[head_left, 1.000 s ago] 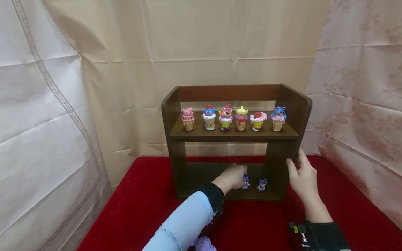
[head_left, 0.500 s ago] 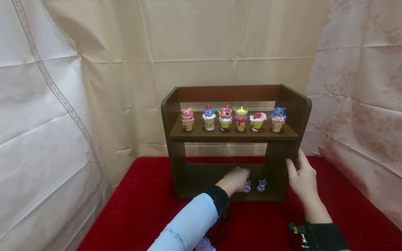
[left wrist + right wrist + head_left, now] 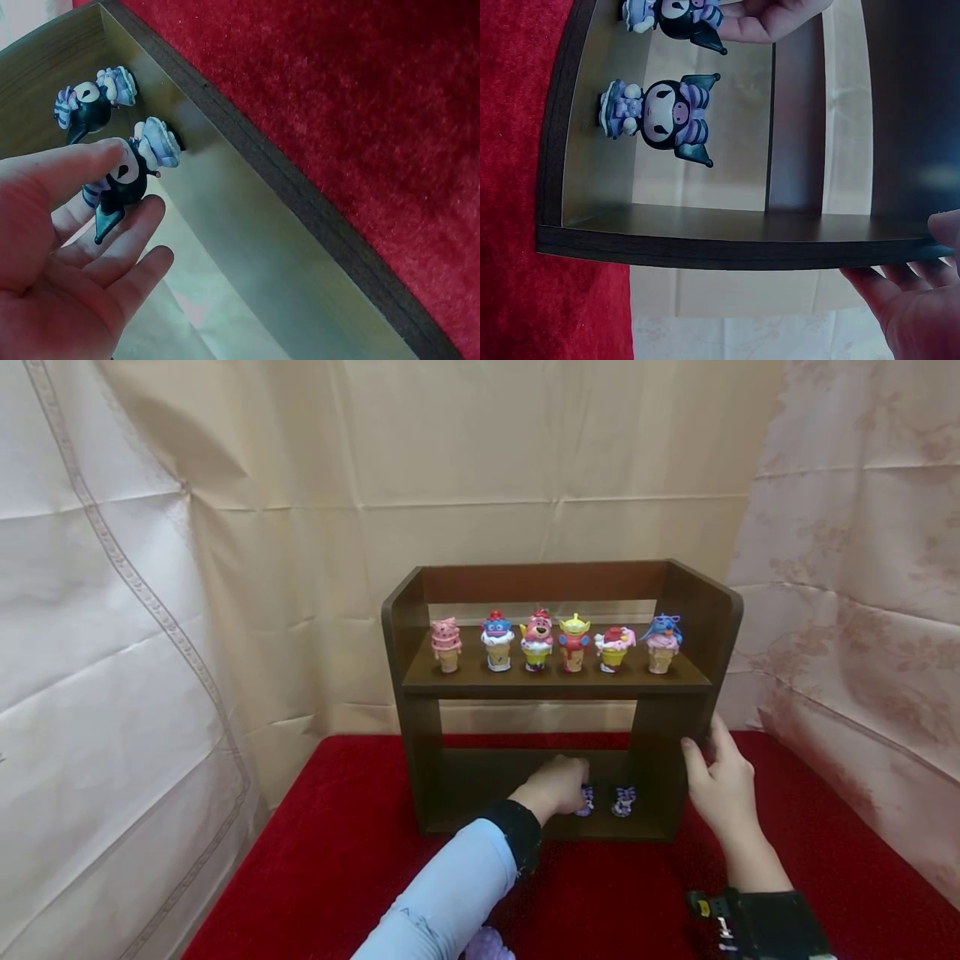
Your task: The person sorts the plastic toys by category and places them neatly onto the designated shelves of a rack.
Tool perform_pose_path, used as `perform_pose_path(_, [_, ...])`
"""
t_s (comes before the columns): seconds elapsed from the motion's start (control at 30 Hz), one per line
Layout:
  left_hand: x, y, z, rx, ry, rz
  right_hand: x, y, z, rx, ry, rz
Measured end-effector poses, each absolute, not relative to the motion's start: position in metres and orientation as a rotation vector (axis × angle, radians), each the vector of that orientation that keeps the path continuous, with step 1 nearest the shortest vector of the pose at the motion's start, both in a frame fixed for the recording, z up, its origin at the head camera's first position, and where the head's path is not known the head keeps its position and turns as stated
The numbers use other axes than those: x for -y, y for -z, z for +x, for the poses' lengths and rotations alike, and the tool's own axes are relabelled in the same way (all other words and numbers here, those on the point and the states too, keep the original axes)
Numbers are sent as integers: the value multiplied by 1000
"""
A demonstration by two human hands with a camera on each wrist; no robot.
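On the lower level of a dark brown two-tier shelf (image 3: 558, 691), my left hand (image 3: 557, 785) pinches a small figurine (image 3: 129, 180) by its head. This figurine has a black pointed hood, a white face and a lilac dress. It stands upright, its base at or very near the board. To its right is a matching figurine (image 3: 656, 112), upright and untouched. My right hand (image 3: 723, 789) grips the shelf's right side panel, thumb at the front edge and fingers along the outer face. The left hand partly hides the held figurine in the head view.
Several ice-cream-cone figurines (image 3: 536, 643) stand in a row on the upper level. A purple object (image 3: 487, 945) lies at the front, partly hidden by the left sleeve. Red cloth (image 3: 337, 860) covers the table, and curtains (image 3: 285, 568) hang around it.
My left hand shifts a little right and nearer with the figurine, then slightly back left. The right hand keeps its place on the side panel.
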State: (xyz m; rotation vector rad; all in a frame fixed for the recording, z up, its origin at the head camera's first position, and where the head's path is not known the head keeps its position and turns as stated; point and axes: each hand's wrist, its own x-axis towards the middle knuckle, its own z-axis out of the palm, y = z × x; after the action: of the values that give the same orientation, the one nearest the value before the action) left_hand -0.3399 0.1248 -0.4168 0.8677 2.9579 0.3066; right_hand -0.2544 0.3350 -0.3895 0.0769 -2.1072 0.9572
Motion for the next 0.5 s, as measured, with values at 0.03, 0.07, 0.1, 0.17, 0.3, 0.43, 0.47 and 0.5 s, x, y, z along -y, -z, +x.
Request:
perform_pose_path(0.03, [-125,416,-340,-2958,-302,871,-335,389,-255,2104,-956,78])
perform_pose_path(0.07, [-125,416,-339,-2958,-299,874,-335,389,-255,2102,-956,78])
perform_pose_path(0.1, [-125,415,-338,-2958,-298,877,-335,389,-255,2103,-955,79])
perform_pose_path(0.17, [-126,414,-336,-2958,-299,879,-335,389,-254,2105,-957,83])
perform_pose_path(0.3, [-127,412,-333,-2951,-313,873,-335,388,-253,2112,-961,86])
perform_pose_path(0.43, [-128,411,-332,-2948,-317,858,-335,388,-252,2117,-969,82])
perform_pose_path(0.47, [-128,411,-331,-2950,-315,856,-335,388,-252,2119,-970,81])
perform_pose_path(0.5, [-128,411,-331,-2950,-316,854,-335,388,-252,2120,-970,80])
